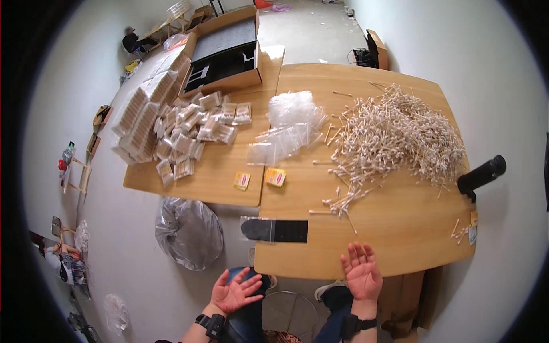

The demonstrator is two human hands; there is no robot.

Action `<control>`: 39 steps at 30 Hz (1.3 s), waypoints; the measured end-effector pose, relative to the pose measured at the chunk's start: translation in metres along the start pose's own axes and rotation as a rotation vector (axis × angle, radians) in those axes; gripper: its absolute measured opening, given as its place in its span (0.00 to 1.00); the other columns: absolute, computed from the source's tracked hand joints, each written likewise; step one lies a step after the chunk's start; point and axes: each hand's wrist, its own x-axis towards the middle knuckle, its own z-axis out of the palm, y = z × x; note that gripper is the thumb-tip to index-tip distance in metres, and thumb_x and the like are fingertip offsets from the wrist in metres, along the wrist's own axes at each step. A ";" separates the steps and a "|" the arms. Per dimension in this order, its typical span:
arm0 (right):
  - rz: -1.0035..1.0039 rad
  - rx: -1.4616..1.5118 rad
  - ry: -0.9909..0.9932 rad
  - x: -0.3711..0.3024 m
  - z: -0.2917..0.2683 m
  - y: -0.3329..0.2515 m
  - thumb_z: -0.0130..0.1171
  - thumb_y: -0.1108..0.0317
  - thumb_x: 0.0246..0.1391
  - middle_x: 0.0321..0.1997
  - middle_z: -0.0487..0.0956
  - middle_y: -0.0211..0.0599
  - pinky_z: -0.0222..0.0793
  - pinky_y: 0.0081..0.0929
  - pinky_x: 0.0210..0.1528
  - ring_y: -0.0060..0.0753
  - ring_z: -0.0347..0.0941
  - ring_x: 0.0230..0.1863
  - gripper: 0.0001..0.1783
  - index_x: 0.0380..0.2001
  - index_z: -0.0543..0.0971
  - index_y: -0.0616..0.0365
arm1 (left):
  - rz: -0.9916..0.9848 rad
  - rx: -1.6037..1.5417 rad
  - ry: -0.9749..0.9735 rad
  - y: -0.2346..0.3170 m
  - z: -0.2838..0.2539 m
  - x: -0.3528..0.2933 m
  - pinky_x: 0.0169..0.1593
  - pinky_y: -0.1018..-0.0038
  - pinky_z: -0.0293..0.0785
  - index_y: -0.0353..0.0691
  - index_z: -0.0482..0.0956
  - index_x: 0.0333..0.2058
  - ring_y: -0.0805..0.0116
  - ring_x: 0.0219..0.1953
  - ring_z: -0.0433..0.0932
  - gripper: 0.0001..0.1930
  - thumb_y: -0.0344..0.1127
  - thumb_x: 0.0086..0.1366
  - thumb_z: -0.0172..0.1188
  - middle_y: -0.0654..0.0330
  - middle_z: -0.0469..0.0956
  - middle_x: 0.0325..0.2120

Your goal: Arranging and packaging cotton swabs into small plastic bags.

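My left hand (236, 292) is held palm up over my lap, fingers spread, with nothing in it. My right hand (362, 273) also shows its palm above the table's front edge, fingers stretched and holding nothing. Nearest to them, a black strip in a clear sleeve (274, 230) lies at the table's front left edge. A big heap of loose cotton swabs (394, 134) covers the right table, with a few strays toward me. Clear plastic bags (291, 114) lie left of the heap. Two small yellow packets (275, 177) (242, 181) sit near the seam between the tables.
Filled swab bags (194, 126) are piled and stacked on the left table, before an open cardboard box (226, 54). A black cylinder on a stand (482, 174) rises at the right edge. A grey plastic sack (189, 233) stands on the floor. A person (134, 41) sits far back left.
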 end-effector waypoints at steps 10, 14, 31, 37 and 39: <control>-0.127 -0.320 0.204 -0.017 -0.012 0.021 0.52 0.75 0.60 0.49 0.77 0.39 0.70 0.33 0.56 0.35 0.73 0.53 0.13 0.48 0.73 0.58 | 0.074 0.433 -0.163 -0.037 -0.027 -0.004 0.66 0.38 0.51 0.42 0.67 0.59 0.49 0.65 0.62 0.26 0.51 0.68 0.52 0.44 0.65 0.61; -0.057 -0.514 0.330 -0.044 0.016 0.015 0.52 0.76 0.60 0.43 0.78 0.35 0.74 0.27 0.46 0.31 0.76 0.45 0.11 0.45 0.74 0.58 | 0.065 0.425 -0.179 -0.035 -0.033 -0.005 0.65 0.39 0.55 0.42 0.67 0.57 0.49 0.63 0.64 0.22 0.49 0.71 0.48 0.46 0.66 0.60; -0.248 -1.680 0.298 0.016 0.023 -0.020 0.62 0.71 0.49 0.36 0.78 0.35 0.74 0.26 0.39 0.28 0.76 0.36 0.14 0.40 0.77 0.62 | 0.674 1.737 -0.080 -0.067 0.048 0.100 0.45 0.71 0.72 0.34 0.74 0.48 0.70 0.43 0.78 0.16 0.39 0.68 0.56 0.58 0.78 0.42; -0.326 -2.081 0.281 0.068 0.014 -0.009 0.67 0.67 0.45 0.41 0.78 0.44 0.72 0.37 0.47 0.45 0.75 0.43 0.18 0.41 0.77 0.60 | 1.278 2.237 -0.170 -0.065 0.084 0.173 0.53 0.61 0.71 0.32 0.73 0.51 0.52 0.49 0.75 0.18 0.31 0.62 0.56 0.48 0.76 0.46; -0.359 -2.127 0.281 0.079 0.012 -0.002 0.66 0.67 0.45 0.41 0.78 0.44 0.71 0.39 0.48 0.47 0.74 0.44 0.17 0.40 0.77 0.59 | 1.405 2.399 -0.089 -0.063 0.087 0.190 0.58 0.58 0.66 0.33 0.72 0.52 0.48 0.54 0.70 0.19 0.30 0.61 0.55 0.48 0.73 0.51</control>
